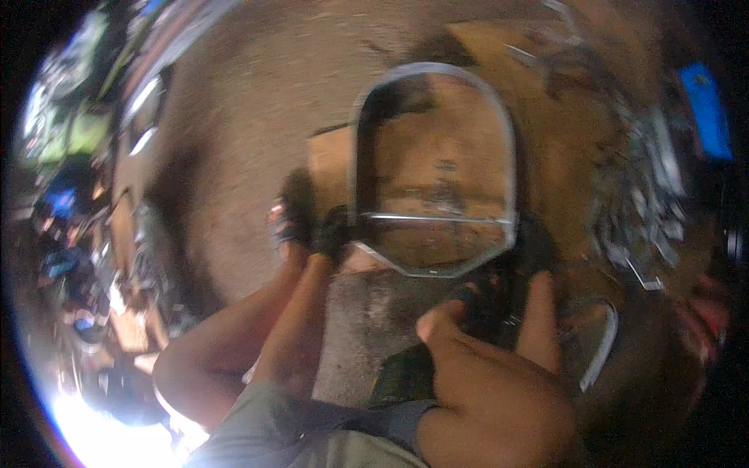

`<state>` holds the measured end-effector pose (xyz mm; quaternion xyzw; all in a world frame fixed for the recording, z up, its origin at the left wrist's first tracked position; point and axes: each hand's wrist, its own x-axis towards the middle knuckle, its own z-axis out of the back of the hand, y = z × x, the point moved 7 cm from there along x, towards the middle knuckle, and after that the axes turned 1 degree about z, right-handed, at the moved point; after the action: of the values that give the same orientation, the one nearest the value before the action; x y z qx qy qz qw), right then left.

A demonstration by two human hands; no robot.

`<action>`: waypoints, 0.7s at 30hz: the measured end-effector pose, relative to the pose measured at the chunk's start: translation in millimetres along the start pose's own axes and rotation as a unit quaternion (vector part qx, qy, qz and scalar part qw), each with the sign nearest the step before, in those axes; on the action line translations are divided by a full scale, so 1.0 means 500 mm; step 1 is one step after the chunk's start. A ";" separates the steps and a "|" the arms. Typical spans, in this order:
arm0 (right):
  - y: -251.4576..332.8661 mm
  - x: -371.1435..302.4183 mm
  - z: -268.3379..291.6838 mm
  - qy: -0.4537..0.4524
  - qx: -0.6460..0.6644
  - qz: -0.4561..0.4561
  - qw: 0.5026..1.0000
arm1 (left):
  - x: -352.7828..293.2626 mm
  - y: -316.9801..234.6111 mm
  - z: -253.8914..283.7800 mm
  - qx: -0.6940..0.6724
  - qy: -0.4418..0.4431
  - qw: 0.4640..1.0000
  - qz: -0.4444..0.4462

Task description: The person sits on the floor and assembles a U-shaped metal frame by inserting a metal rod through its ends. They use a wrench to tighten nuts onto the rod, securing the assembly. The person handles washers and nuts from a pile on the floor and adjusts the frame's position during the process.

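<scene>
A grey metal frame (512, 148), arched at its far end and angled at its near end, is held up in front of me. A thin straight rod (437, 219) crosses its lower part. My left hand (337, 232), in a dark glove, is closed on the frame's left side near the rod's end. My right hand (477, 303), also in a dark glove, is low beside the frame's near right corner and my right shoe. Motion blur and shadow hide its fingers, and I cannot tell whether it touches the frame.
A brown cardboard sheet (558, 195) lies under the frame and to the right. Several cut metal pieces (644, 195) are heaped at the right, near a blue object (706, 109). A curved metal strip (601, 351) lies by my right leg. Blurred clutter (117, 288) fills the left.
</scene>
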<state>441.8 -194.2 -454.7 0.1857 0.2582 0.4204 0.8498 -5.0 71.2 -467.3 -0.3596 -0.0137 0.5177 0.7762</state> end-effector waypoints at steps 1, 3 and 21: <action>-0.015 -0.004 -0.005 -0.041 -0.090 0.047 0.994 | -0.006 0.017 0.001 -0.019 -0.005 1.000 -0.002; -0.069 -0.003 -0.015 -0.048 0.108 -0.069 0.991 | -0.009 0.064 -0.002 -0.171 -0.035 0.984 0.026; -0.051 -0.018 -0.081 -0.013 0.365 -0.168 0.915 | -0.021 0.063 -0.003 -0.419 0.032 0.888 0.189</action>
<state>428.8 -212.0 -498.1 0.4427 0.4100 0.1452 0.7841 -34.4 68.4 -482.8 -0.6633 -0.1358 0.5892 0.4409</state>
